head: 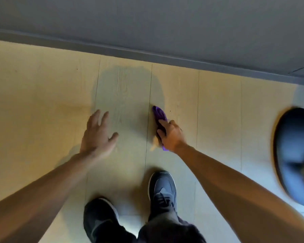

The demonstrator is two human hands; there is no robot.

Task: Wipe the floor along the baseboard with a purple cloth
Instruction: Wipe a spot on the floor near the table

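My right hand (172, 135) grips a purple cloth (159, 114) above the pale wood-plank floor (218, 111), well short of the wall. The cloth sticks out ahead of my fingers, and part of it is hidden under the hand. My left hand (97, 134) hovers over the floor to the left, fingers spread, holding nothing. The grey baseboard (147, 56) runs across the top of the view, slanting down to the right, with the grey wall (165, 23) above it. A darker shaded patch (126, 88) lies on the floor between my hands and the baseboard.
My two dark sneakers (162, 190) stand on the planks at the bottom centre. A dark round object (295, 155), blurred, sits at the right edge. Open plank floor stretches to the left.
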